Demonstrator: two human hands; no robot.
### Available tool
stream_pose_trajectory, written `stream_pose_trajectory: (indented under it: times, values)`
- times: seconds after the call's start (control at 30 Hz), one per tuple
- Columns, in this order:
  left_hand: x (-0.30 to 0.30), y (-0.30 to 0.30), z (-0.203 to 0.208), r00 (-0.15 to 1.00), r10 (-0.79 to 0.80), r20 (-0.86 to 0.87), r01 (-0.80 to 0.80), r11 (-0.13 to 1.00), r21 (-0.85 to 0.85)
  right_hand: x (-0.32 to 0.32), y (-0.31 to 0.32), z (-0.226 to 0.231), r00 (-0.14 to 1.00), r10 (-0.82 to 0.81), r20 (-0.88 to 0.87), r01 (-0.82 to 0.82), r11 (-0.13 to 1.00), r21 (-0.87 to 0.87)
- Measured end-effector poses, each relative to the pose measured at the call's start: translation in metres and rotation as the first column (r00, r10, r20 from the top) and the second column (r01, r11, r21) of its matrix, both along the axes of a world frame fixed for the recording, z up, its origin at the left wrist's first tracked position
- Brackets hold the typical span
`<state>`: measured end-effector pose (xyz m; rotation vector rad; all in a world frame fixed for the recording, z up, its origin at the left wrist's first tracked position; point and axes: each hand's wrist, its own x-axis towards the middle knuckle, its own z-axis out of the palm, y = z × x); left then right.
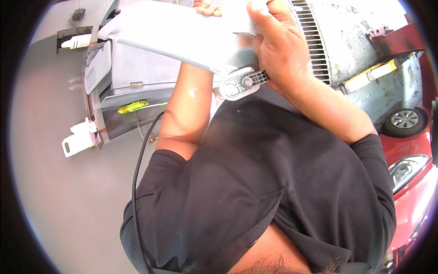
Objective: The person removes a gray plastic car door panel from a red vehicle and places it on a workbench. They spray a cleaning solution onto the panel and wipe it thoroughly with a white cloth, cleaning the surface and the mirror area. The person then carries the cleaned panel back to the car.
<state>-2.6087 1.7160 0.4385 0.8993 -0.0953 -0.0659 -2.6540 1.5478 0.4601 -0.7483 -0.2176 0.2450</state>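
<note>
Held up before my chest is a light grey car sun visor point(169, 34), tilted, with its far part washed out by glare. A pale mounting bracket point(237, 86) with a black clip hangs at its near right corner. My left hand point(209, 8) reaches up behind the visor; only its curled fingers show at the far edge, and the palm is hidden. My right hand point(284, 43) is closed around the visor's right end, thumb on top.
A grey metal cart point(146, 75) stands at the left with another visor point(98, 68), a white bottle point(77, 42), a white jug point(78, 140) and a yellow-green cloth point(132, 107). A black cable point(138, 169) runs down my left side. Right are a floor grate point(315, 43), red lift arm point(401, 39) and red car point(410, 205).
</note>
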Motion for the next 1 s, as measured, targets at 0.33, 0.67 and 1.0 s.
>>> stream_pose_trajectory:
  times: [0.33, 0.67, 1.0]
  values:
    - [0.000, -0.022, 0.020, 0.990, 0.129, -0.062, -0.100, 0.932, 0.349, -0.001, 0.012, -0.007, 1.000, -0.011, -0.004, 0.011, 0.998, 0.056]
    - [0.002, 0.034, 0.034, 0.937, 0.271, -0.220, -0.297, 0.950, -0.094, 0.049, -0.010, -0.057, 0.867, 0.092, -0.490, -0.039, 0.992, 0.117]
    - [-0.052, 0.058, 0.046, 0.852, 0.522, 0.046, -0.470, 0.723, 0.506, 0.065, -0.013, -0.073, 0.939, -0.071, -0.336, 0.036, 0.993, -0.110]
